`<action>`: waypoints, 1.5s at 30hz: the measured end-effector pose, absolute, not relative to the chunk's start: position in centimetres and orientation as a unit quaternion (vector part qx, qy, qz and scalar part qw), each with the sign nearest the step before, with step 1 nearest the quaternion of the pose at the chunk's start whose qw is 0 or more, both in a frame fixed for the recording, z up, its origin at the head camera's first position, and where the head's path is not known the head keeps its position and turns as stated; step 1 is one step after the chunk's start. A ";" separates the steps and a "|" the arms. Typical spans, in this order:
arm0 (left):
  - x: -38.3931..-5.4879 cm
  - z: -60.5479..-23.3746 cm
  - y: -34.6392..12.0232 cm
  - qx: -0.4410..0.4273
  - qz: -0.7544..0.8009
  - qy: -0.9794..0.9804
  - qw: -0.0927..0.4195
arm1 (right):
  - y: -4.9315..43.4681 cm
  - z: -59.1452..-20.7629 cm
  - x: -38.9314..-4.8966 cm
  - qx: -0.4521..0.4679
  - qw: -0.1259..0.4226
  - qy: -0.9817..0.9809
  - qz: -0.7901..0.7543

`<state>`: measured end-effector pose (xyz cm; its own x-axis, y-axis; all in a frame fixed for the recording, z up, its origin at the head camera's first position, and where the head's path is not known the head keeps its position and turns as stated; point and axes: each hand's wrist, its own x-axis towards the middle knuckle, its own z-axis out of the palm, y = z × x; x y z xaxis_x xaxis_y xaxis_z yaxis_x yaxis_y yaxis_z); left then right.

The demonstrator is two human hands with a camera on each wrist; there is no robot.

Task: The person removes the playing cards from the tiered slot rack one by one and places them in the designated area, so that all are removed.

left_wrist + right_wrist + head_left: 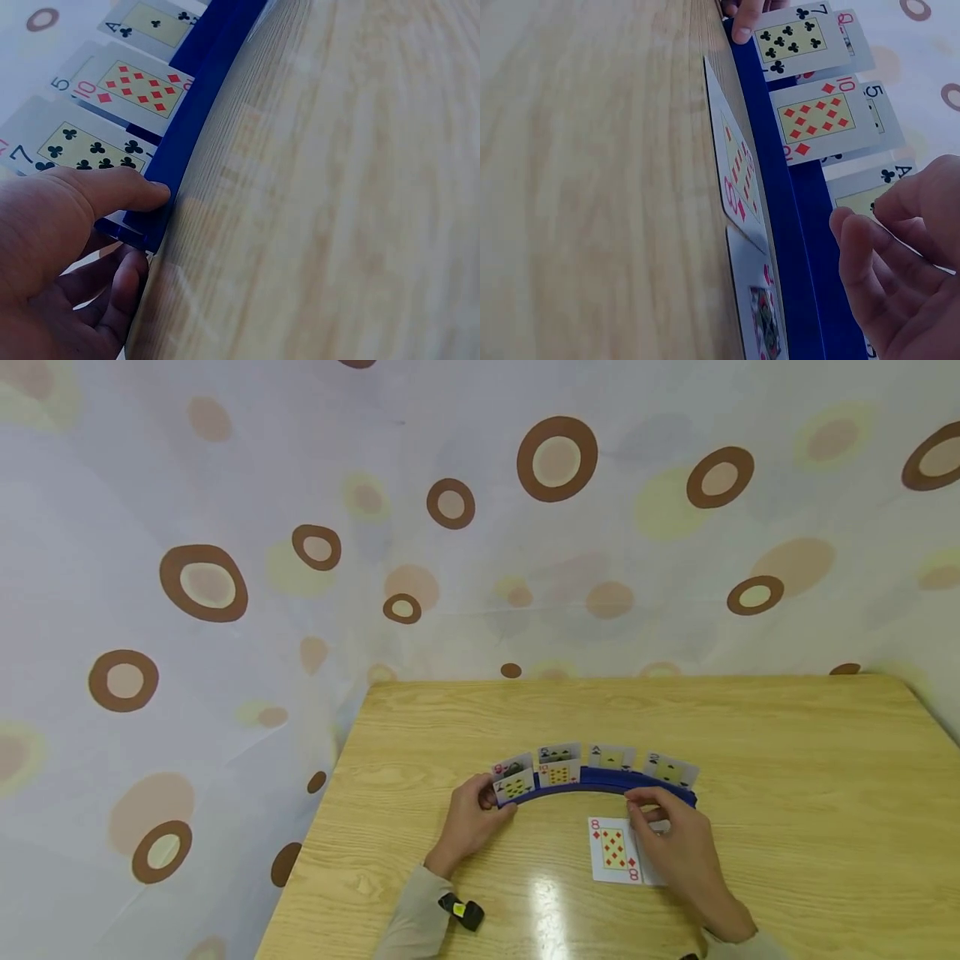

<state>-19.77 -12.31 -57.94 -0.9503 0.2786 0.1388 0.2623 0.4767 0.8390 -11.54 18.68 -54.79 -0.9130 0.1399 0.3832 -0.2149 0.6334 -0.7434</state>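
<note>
My left hand (468,827) holds the left end of a blue curved card holder (603,779), thumb on its front edge. Playing cards stand in the holder. A seven of clubs (90,150) and a ten of diamonds (135,88) are in front. Behind them stand a red queen (857,43), a five (881,112), an ace of clubs (855,191) and a two (670,770). Over the holder's right part hovers my right hand (911,255), fingers loosely bent, no card visible in them. Below it lie an eight of diamonds (613,850) and a partly hidden red face card (765,319).
The holder stands on a wooden table (810,827), whose far edge meets a pale cloth backdrop (637,560) with brown ring patterns. A black strap with a yellow patch (461,911) is on my left wrist.
</note>
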 end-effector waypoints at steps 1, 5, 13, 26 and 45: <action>-19.8 -57.9 -12.3 0.156 0.488 0.859 0.011 | 18.5 -54.9 -11.8 0.024 0.211 -0.878 0.428; -19.6 -57.8 -12.1 0.152 0.494 0.856 0.017 | 17.9 -54.9 -12.5 0.044 0.220 -0.875 0.429; -19.7 -57.8 -11.5 0.154 0.491 0.857 0.019 | 17.2 -54.5 -13.6 0.061 0.214 -0.884 0.411; -19.8 -57.6 -11.1 0.162 0.487 0.858 0.010 | 16.8 -54.5 -15.4 0.040 0.206 -0.896 0.391; -19.3 -57.9 -11.5 0.143 0.490 0.860 0.012 | 15.3 -54.4 -16.2 0.031 0.188 -0.895 0.404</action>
<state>-19.33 -11.51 -57.87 -0.9590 0.2572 0.1191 0.2335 0.4786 0.8464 -16.24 15.29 -54.42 -0.9277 0.0960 0.3607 -0.2070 0.6717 -0.7113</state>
